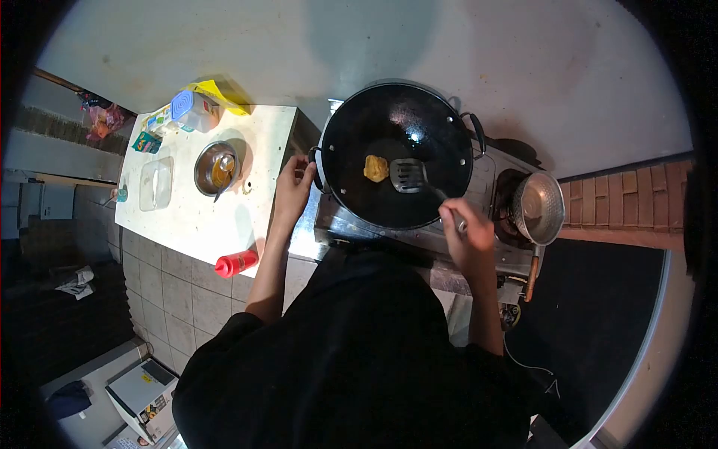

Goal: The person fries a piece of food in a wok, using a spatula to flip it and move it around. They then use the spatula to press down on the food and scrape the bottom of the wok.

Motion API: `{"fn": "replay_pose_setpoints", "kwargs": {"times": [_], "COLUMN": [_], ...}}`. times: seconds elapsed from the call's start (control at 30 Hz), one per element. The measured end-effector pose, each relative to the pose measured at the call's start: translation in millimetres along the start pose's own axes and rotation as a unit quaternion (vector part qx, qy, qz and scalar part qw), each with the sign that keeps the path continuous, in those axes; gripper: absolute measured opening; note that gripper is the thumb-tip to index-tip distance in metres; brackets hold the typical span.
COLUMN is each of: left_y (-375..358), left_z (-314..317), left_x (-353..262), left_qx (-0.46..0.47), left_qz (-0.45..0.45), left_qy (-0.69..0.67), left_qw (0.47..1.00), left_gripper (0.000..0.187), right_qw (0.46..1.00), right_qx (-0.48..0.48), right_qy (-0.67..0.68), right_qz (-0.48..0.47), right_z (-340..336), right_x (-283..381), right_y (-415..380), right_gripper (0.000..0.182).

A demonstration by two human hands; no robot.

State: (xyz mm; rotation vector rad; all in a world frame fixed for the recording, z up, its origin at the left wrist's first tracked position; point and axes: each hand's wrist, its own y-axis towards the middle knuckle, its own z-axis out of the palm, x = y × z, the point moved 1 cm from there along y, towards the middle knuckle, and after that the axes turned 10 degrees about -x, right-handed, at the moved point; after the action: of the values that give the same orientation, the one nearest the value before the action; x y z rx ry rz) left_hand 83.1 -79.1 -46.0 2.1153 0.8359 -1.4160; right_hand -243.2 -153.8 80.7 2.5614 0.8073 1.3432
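A large black wok (pixel 381 202) sits on the gas stove (pixel 482 183). My left hand (pixel 294 185) is closed at the wok's left loop handle (pixel 316 168). In my right hand (pixel 469 236) is the handle of a slotted spatula (pixel 408 176), its dark blade lying on the wok's inner surface. Just left of the blade, and almost touching it, lies a small golden-brown fried piece of food (pixel 376 168). Its exact kind I cannot make out.
A dented metal saucepan (pixel 550 202) with a wooden handle stands on the right burner. The white table (pixel 187 232) at left holds a steel bowl (pixel 203 168) with a spoon, a clear container (pixel 156 183), a lidded tub (pixel 196 112) and a red squeeze bottle (pixel 236 263).
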Motion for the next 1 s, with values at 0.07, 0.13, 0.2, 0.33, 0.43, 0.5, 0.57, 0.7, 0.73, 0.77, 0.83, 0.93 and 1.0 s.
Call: {"fn": "replay_pose_setpoints", "kwargs": {"times": [0.07,0.13,0.2,0.33,0.43,0.5,0.57,0.7,0.73,0.77,0.83,0.93,1.0], "left_y": [-0.5,-0.3,-0.3,0.1,0.6,0.9,1.0,1.1,0.6,0.5,0.7,0.8,1.0], "left_z": [0.5,-0.4,-0.9,0.0,-0.4,-0.4,-0.1,-0.2,-0.2,-0.3,-0.9,-1.4,-1.5], "left_x": [-0.5,-0.6,1.2,5.5,5.2,5.6,7.2,8.3,6.7,5.6,5.9,5.4,3.2], "left_qx": [-0.004,-0.002,-0.001,-0.008,-0.011,-0.011,-0.014,-0.021,-0.023,-0.024,-0.023,-0.014,-0.012], "left_qz": [-0.009,-0.010,-0.012,0.000,0.004,0.005,0.000,0.015,0.010,0.005,0.000,-0.004,-0.004], "left_qy": [-0.007,-0.003,0.000,0.008,0.005,0.000,0.007,0.014,0.017,0.021,0.016,0.014,0.015], "left_qw": [1.000,1.000,1.000,1.000,1.000,1.000,1.000,1.000,1.000,0.999,1.000,1.000,1.000], "left_gripper": [0.024,0.024,0.025,0.025,0.025,0.026,0.026,0.026,0.026,0.025,0.026,0.026,0.026], "right_qw": [0.997,0.994,0.990,0.997,0.979,0.974,0.964,0.960,0.962,0.962,0.957,0.954,0.956], "right_qx": [-0.039,-0.015,0.024,0.027,0.051,0.061,0.089,0.117,0.120,0.121,0.139,0.156,0.151], "right_qy": [0.001,0.007,0.015,0.058,0.170,0.204,0.234,0.241,0.236,0.235,0.233,0.214,0.204], "right_qz": [0.069,0.107,0.137,0.043,0.099,0.076,0.088,0.078,0.073,0.073,0.103,0.144,0.146], "right_z": [0.1,-5.5,-11.1,-11.1,-3.6,5.2,15.8,33.9,36.4,36.4,35.2,24.3,18.4], "right_x": [-6.8,-5.3,-5.1,-32.9,-65.0,-79.7,-93.6,-110.8,-113.0,-115.6,-117.3,-116.8,-115.4], "right_y": [6.7,16.8,27.6,58.5,86.1,104.0,116.9,120.8,120.2,119.8,117.1,115.2,114.5], "right_gripper": [0.012,0.013,0.017,0.015,0.014,0.015,0.017,0.020,0.021,0.021,0.020,0.021,0.021]}}
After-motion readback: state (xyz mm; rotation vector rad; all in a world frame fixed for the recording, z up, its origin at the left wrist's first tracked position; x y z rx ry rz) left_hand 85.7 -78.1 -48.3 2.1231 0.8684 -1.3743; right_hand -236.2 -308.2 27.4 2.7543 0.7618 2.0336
